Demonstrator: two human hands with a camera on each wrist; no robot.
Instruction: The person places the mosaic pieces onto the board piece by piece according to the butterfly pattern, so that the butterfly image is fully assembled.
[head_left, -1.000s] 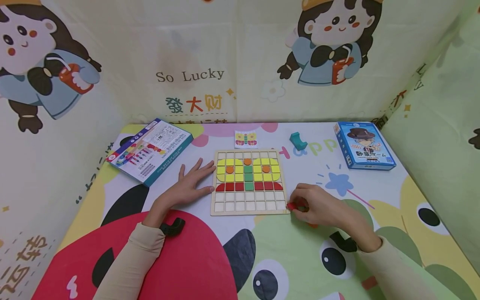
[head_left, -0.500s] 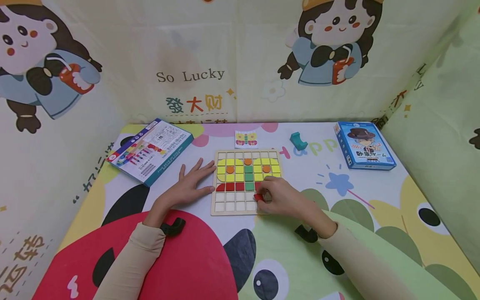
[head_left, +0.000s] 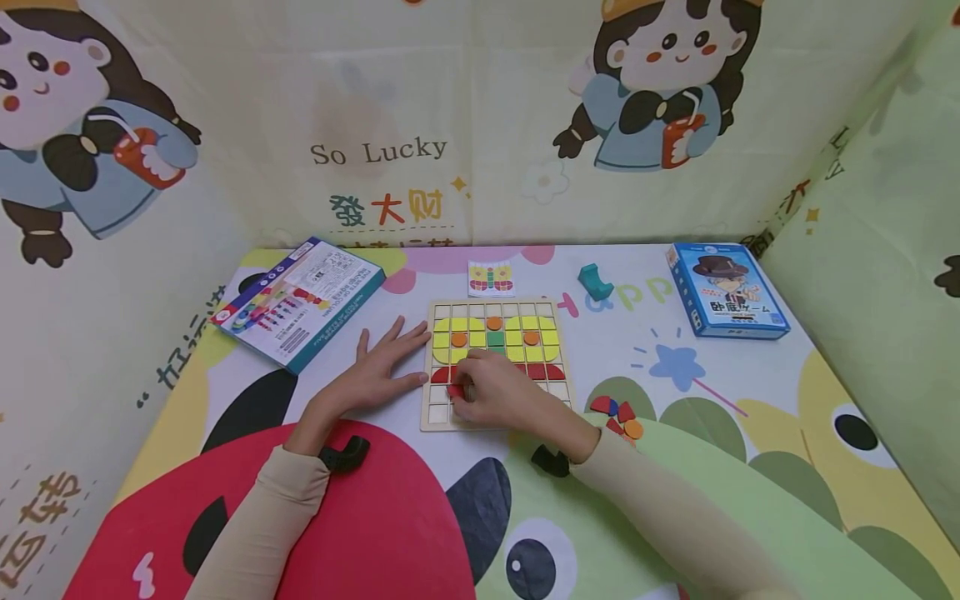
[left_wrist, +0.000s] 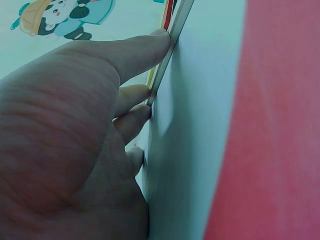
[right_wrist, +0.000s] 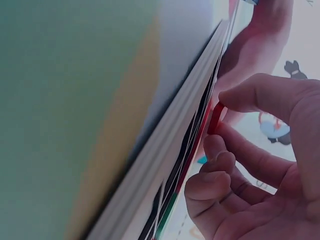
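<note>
A wooden grid board lies mid-table, its cells partly filled with yellow, orange, green and red tiles in a butterfly shape. Between thumb and fingers my right hand pinches a small red tile, held over the board's lower left cells. That hand hides part of the red row and the green column. My left hand lies spread on the table, its thumb and fingertips touching the board's left edge, as the left wrist view also shows. Behind the board is a picture card with a butterfly on it.
Several loose red, blue and orange tiles lie right of the board. A teal curved block stands behind it. A blue box is at back right, and a flat box at back left.
My right hand has moved left from beside the board's right edge to over its lower left, carrying the red tile. The loose tiles on the right have come into view. My left hand stays put.
</note>
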